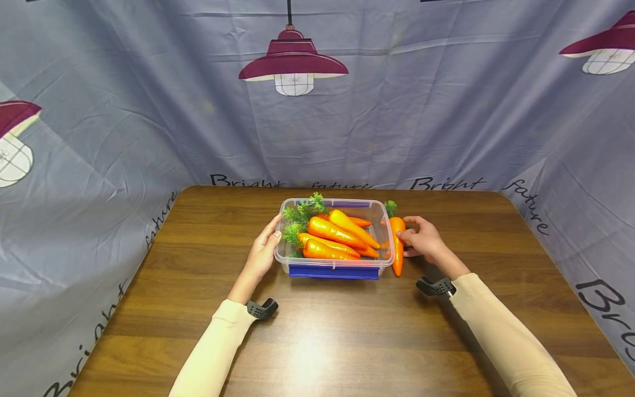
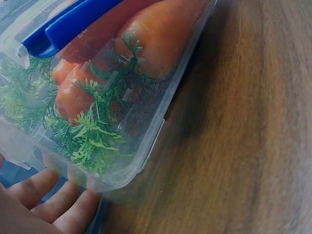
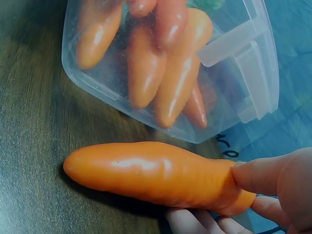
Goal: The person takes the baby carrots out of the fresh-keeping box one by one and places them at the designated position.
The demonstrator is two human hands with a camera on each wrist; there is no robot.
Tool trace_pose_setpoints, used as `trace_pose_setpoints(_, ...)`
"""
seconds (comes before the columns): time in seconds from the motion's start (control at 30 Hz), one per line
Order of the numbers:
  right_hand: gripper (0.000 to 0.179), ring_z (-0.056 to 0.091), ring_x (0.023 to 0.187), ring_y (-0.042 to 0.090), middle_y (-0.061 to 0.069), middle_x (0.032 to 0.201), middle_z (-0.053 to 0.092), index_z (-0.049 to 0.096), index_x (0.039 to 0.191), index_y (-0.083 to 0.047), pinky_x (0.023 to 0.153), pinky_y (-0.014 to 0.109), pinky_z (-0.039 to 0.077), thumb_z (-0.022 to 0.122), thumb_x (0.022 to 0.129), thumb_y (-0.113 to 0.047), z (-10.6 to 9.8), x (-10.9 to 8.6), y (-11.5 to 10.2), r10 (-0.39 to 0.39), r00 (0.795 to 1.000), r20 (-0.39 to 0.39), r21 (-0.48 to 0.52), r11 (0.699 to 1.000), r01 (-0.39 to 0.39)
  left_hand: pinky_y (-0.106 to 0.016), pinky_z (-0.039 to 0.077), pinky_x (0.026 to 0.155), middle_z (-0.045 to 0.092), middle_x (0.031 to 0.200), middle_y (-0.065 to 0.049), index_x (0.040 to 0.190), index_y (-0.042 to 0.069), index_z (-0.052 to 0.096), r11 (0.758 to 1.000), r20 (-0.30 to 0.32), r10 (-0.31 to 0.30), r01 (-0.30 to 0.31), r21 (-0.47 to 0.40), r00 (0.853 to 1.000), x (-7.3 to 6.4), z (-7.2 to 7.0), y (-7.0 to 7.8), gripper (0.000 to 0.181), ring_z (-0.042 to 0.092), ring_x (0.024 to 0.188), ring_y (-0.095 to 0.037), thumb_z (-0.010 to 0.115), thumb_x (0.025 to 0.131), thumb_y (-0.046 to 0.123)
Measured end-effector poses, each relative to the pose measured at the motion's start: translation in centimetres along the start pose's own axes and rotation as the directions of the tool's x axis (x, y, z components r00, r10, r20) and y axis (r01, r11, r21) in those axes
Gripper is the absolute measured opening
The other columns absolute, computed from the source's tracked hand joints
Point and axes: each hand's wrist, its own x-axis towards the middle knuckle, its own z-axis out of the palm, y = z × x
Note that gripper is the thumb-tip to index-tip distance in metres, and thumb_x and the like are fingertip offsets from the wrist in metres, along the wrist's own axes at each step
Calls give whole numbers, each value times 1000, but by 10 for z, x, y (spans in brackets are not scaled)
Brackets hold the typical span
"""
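Observation:
A clear plastic box (image 1: 334,263) with blue side latches stands on the table, holding several orange toy carrots (image 1: 334,231) with feathery green tops. My left hand (image 1: 263,248) rests against the box's left end; the left wrist view shows its fingertips (image 2: 83,207) touching the outside of the wall. Beside the box's right end, another carrot (image 3: 151,175) lies on the tabletop, its tip toward me. My right hand (image 1: 421,238) grips this carrot near its thick end, thumb on one side and fingers on the other. Its green top (image 1: 390,208) shows beyond the hand.
The brown wooden table (image 1: 317,325) extends around the box on all sides. A grey-blue curtain (image 1: 397,127) printed with lamps and lettering hangs behind the table and along both sides. Dark wrist bands (image 1: 263,310) sit on both wrists.

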Motion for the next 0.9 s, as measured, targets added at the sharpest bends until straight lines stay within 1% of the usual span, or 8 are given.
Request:
trace_pose_setpoints(0.2,65,60,73,12,16,109,60,30,154,3,63,33,64,63,99,-10,3,1,-2,-7,1000,-5,-6,1000,7,-54,20,128,32,165,-19,157,2,36,1000,-5,5,-5,2,1000,0,0,2,50,26,155,-38,40,108,10)
trace_pose_setpoints(0.33,65,61,74,12,17,111,61,30,154,3,64,33,64,63,99,-10,4,0,-3,-7,1000,1,-3,1000,7,-54,19,128,32,165,-21,156,1,36,1000,-1,10,-10,-1,1000,0,0,0,49,25,155,-39,40,108,9)
trace_pose_setpoints(0.53,66,64,77,12,18,113,60,27,156,2,65,32,64,60,101,-11,-2,-1,1,17,1000,3,25,1000,-17,-54,19,128,32,165,-21,156,0,36,1000,-2,17,-17,-6,1000,0,1,0,49,25,155,-40,40,108,8)
trace_pose_setpoints(0.63,67,65,78,12,20,118,58,26,156,2,65,32,64,61,101,-13,-5,-2,1,20,1000,-1,25,999,-20,-54,20,128,32,165,-21,156,0,36,1000,-3,16,-16,-9,1000,0,1,1,50,25,155,-39,40,108,8)
trace_pose_setpoints(0.77,67,64,77,11,24,123,57,26,156,3,65,31,64,61,101,-13,-12,-5,-3,-8,1000,-18,24,1000,8,-54,20,128,31,165,-22,156,0,36,1000,0,16,-16,-7,1000,0,1,1,49,25,155,-40,40,108,8)
trace_pose_setpoints(0.9,66,67,75,8,27,128,57,27,155,4,64,31,64,60,100,-12,-18,-8,-13,-67,997,-32,18,998,68,-54,20,128,31,165,-21,156,1,36,1000,0,10,-10,-5,1000,0,1,1,50,26,155,-40,40,108,8)
